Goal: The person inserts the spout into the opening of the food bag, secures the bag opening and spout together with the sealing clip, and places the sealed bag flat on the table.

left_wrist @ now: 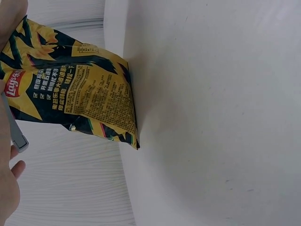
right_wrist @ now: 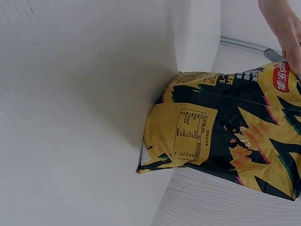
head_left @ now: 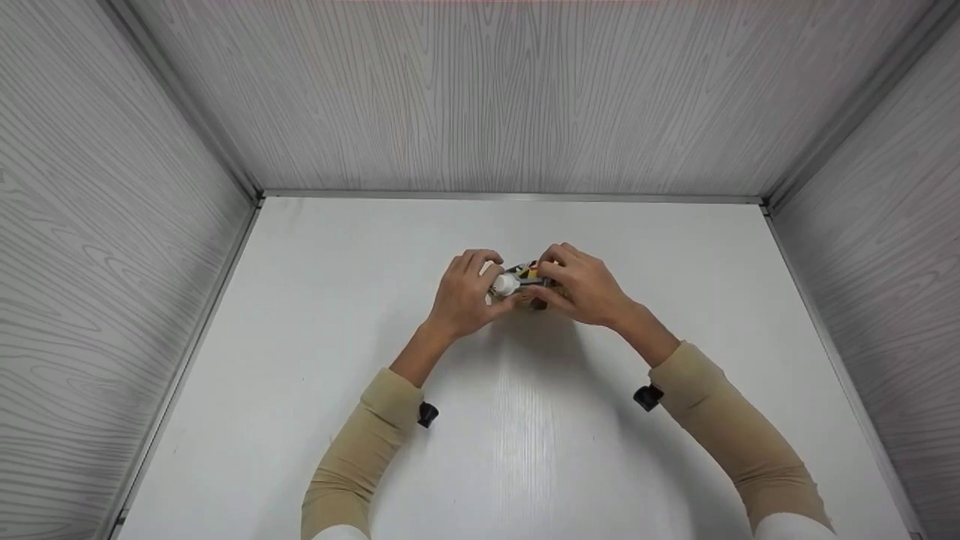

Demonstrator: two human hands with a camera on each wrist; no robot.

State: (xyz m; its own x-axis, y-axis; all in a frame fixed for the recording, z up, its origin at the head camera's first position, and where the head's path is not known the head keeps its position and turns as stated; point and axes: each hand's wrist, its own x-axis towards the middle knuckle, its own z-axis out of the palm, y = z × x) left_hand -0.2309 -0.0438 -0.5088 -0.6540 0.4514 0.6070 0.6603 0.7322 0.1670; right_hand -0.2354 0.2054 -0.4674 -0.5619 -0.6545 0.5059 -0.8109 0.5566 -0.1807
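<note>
A black-and-yellow Lay's chip bag [left_wrist: 96, 89] stands upright on the white table, its bottom edge resting on the surface. Across its top runs a grey bag clip [head_left: 531, 282] with a round white cap [head_left: 505, 284] at the left end. My left hand [head_left: 465, 296] curls thumb and fingers round this capped end. At the right end, my right hand [head_left: 591, 289] pinches the bag's top together with the clip, thumb on the near side. The right wrist view shows the bag's printed side [right_wrist: 225, 127] and the clip's grey tip [right_wrist: 273, 55]. The fingers hide most of the bag's mouth.
The white table [head_left: 300, 420] is bounded by grey wood-grain panels on the left, the right and at the back [head_left: 480, 97]. Black wrist cameras [head_left: 648, 397] are worn at both sleeve cuffs.
</note>
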